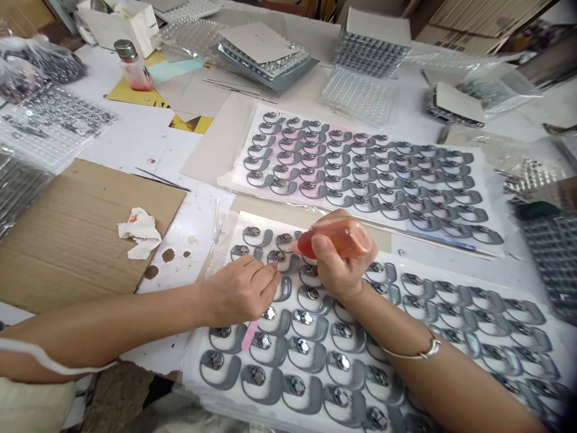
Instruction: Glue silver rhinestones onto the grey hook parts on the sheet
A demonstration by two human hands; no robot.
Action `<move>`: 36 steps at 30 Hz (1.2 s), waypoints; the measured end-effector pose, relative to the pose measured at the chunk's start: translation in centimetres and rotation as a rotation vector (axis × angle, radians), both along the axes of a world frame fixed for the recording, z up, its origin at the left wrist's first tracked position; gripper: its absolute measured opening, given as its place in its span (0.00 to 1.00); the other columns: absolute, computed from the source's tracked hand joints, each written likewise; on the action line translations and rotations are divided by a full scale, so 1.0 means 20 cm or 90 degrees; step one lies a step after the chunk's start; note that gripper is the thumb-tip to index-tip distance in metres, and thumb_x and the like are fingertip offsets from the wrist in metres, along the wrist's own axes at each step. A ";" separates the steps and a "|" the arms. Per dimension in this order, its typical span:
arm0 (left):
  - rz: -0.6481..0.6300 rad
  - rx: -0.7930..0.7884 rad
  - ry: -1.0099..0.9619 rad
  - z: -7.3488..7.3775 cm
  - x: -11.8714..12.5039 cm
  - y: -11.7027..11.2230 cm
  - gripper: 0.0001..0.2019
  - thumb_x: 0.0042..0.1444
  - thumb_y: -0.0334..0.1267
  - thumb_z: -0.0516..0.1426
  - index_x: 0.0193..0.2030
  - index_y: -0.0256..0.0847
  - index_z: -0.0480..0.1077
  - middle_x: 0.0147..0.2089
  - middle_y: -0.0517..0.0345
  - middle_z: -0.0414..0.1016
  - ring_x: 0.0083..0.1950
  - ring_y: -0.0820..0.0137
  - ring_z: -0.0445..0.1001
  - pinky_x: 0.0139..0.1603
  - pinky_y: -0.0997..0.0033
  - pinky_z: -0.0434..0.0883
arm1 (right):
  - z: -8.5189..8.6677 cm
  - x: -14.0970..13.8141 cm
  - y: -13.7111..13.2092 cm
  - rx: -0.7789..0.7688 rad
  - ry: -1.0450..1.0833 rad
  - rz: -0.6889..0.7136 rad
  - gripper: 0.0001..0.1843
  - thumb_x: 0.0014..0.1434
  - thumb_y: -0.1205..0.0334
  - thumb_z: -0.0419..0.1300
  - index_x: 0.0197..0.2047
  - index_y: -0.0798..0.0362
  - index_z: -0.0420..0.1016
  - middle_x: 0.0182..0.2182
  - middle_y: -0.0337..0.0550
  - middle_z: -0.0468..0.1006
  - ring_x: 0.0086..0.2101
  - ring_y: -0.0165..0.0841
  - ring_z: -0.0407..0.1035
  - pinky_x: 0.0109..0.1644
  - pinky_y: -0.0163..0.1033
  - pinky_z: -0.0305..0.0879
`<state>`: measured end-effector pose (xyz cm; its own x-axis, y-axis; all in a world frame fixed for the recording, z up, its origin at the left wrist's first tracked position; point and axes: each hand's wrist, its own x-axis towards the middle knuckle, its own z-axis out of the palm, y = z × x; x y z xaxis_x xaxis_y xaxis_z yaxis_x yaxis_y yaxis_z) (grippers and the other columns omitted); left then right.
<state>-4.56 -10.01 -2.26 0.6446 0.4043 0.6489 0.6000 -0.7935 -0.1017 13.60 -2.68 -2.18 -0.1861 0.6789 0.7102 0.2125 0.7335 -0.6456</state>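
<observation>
My right hand (340,273) is wrapped round a soft squeeze bottle (331,237) of red liquid, tipped sideways with its nozzle pointing left. Close to that nozzle, my left hand (246,285) is closed on a thin tool with a pink handle (249,337); its handle sticks out below the fingers, and its tip is near one metal piece. Both hands are over the nearer white sheet (246,219), which bears rows of grey curved pieces (268,388) with shiny round metal parts. My hands and forearms hide some of these pieces.
A second sheet (234,177) of similar pieces lies behind. On the left are a cardboard piece (81,234), crumpled tissue (140,233) and a cotton swab (216,213). Farther back stand a metal-capped bottle (134,66), a white box (135,30) and stacked trays (374,48).
</observation>
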 end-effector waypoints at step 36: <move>0.007 -0.004 0.003 0.00 -0.01 0.00 0.04 0.59 0.22 0.56 0.38 0.25 0.73 0.32 0.44 0.78 0.30 0.65 0.76 0.27 0.68 0.75 | -0.01 -0.01 0.00 0.037 -0.054 0.020 0.04 0.57 0.65 0.62 0.31 0.53 0.70 0.26 0.41 0.73 0.27 0.32 0.65 0.31 0.40 0.63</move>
<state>-4.72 -9.99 -2.34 0.6429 0.4156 0.6434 0.6082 -0.7876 -0.0990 13.46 -2.75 -2.28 -0.2678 0.6298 0.7291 0.2413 0.7765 -0.5821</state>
